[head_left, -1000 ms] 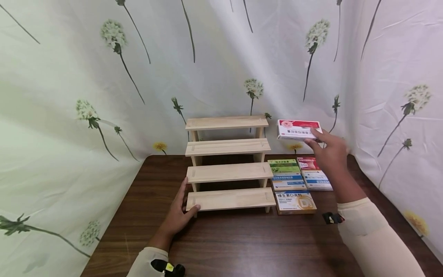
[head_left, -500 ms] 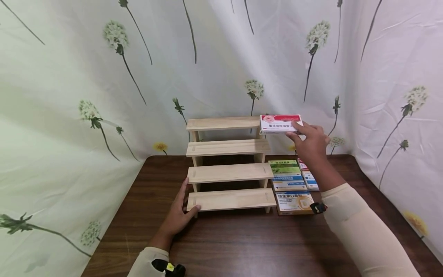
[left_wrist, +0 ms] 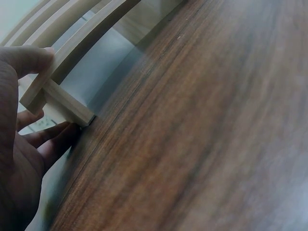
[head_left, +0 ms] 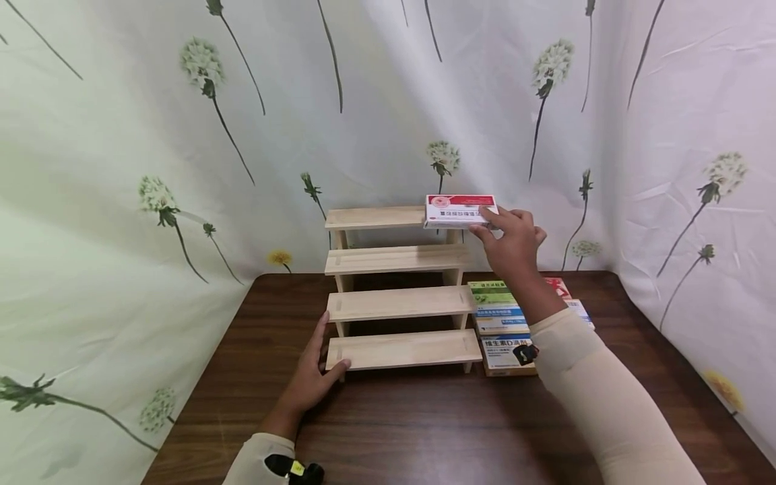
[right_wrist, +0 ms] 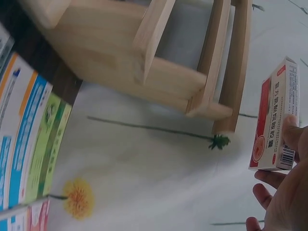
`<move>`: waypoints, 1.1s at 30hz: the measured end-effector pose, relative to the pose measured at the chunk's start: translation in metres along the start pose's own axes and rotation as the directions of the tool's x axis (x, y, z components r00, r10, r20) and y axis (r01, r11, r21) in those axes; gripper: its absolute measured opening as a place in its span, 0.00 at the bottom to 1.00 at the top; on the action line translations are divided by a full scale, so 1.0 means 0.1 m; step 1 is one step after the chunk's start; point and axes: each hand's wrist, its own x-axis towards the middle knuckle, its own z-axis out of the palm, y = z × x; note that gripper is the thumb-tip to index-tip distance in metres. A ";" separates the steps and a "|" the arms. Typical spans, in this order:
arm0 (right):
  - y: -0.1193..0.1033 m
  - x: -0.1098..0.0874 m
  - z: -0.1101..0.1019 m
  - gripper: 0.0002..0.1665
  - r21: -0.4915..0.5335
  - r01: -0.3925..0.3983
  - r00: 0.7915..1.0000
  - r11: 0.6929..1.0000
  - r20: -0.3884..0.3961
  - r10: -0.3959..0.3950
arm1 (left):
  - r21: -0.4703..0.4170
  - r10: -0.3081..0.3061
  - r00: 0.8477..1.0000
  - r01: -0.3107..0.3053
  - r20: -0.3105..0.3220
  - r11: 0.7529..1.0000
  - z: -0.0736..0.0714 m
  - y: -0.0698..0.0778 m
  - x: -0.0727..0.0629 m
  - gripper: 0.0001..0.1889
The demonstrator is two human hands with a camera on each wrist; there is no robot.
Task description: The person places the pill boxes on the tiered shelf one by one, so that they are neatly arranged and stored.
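Observation:
My right hand pinches a red-and-white medicine box by its right end, thumb against the near side and fingers on the far side. In the head view the box overlaps the right part of the top step of a four-tier wooden display rack. From the right wrist, the box shows apart from the planks, above the rack's top level. My left hand grips the rack's lower left end. In the left wrist view its thumb lies on the lowest plank, with fingers beside the leg.
Beside the rack's right end, several medicine boxes lie flat: a green one, a blue-and-white one and a white-and-orange one, with others partly behind my right forearm. A flowered curtain hangs close behind and beside the brown table.
My right hand has carried the medicine box leftward and slightly upward, from right of the rack to over the top step's right part. The left hand stays on the rack.

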 end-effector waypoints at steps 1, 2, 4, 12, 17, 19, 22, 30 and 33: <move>-0.02 0.01 0.03 0.31 0.003 0.001 1.000 1.000 0.000 -0.001 | 0.003 0.002 1.000 -0.002 0.002 1.000 0.00 -0.01 0.00 0.56; -0.04 0.01 0.05 0.32 0.006 0.001 1.000 1.000 0.002 -0.001 | 0.002 0.002 1.000 -0.002 0.002 1.000 0.00 -0.01 0.01 0.56; -0.07 0.02 0.10 0.32 0.005 0.003 1.000 1.000 0.009 -0.003 | -0.001 0.001 1.000 -0.001 0.003 1.000 0.00 -0.01 0.02 0.56; -0.28 0.11 0.31 0.32 -0.022 0.021 0.999 1.000 0.045 -0.020 | 0.006 -0.010 1.000 0.010 -0.001 1.000 0.01 -0.02 0.02 0.56; -0.44 0.16 0.46 0.32 -0.040 0.012 0.998 0.999 0.059 -0.009 | 0.023 -0.013 1.000 0.013 -0.006 1.000 0.01 -0.02 0.01 0.56; -0.49 0.16 0.52 0.31 -0.037 0.019 0.999 0.999 0.050 -0.017 | 0.027 -0.014 1.000 0.014 -0.006 1.000 0.01 -0.03 0.01 0.56; -0.52 0.16 0.62 0.31 -0.038 0.043 0.998 0.998 0.044 -0.041 | 0.021 -0.006 1.000 0.006 -0.005 1.000 0.02 -0.03 0.01 0.56; -0.55 0.20 0.89 0.32 -0.109 0.140 0.990 0.984 0.044 -0.136 | 0.014 0.012 1.000 -0.012 -0.007 1.000 0.02 -0.02 0.02 0.56; -0.55 0.22 0.98 0.32 -0.141 0.154 0.988 0.978 0.046 -0.149 | 0.026 0.003 1.000 -0.003 -0.002 1.000 0.02 -0.02 0.01 0.56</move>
